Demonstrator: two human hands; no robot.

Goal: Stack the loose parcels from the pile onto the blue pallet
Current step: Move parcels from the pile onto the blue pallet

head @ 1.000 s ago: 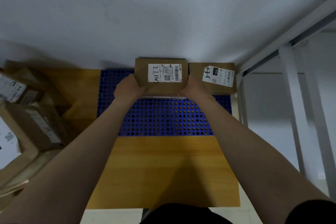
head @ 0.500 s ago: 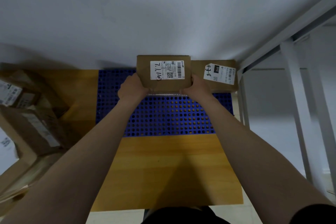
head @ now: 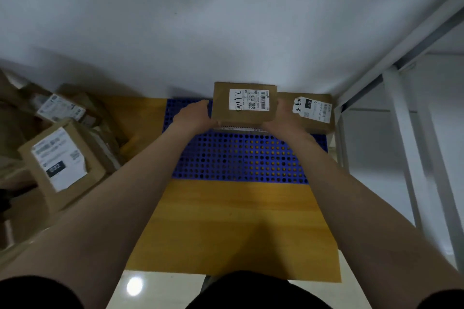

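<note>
Both of your hands are on one brown parcel [head: 244, 105]. Your left hand [head: 194, 114] holds its left side and your right hand [head: 283, 118] holds its right side, fingers curled around the near corners. That parcel sits over the far edge of the blue pallet [head: 241, 155], close to the white wall [head: 200, 20]. You cannot tell from here whether it rests on the pallet or hangs just above it. A pale striped edge [head: 238, 128] shows just under its near side; what that belongs to is unclear.

Count what you have: two hands, one pallet, and two parcels at the pallet's far edge. The one you hold carries a white label [head: 248, 100] with handwriting and a barcode. The second parcel [head: 311, 110] lies just beside it to the right, in the far right corner, also labelled, with your right hand partly in front of it.

To your left lies the pile [head: 82, 118] of loose parcels, blurred. You can make out a large box [head: 60, 158] with a white label and a smaller labelled one [head: 61, 108] behind it; an exact count is not possible.

Under the pallet lies a yellow mat [head: 233, 221], and glossy floor [head: 135, 286] shows below it. A white metal frame [head: 401, 133] stands close against the pallet's right side, near the second parcel.
</note>
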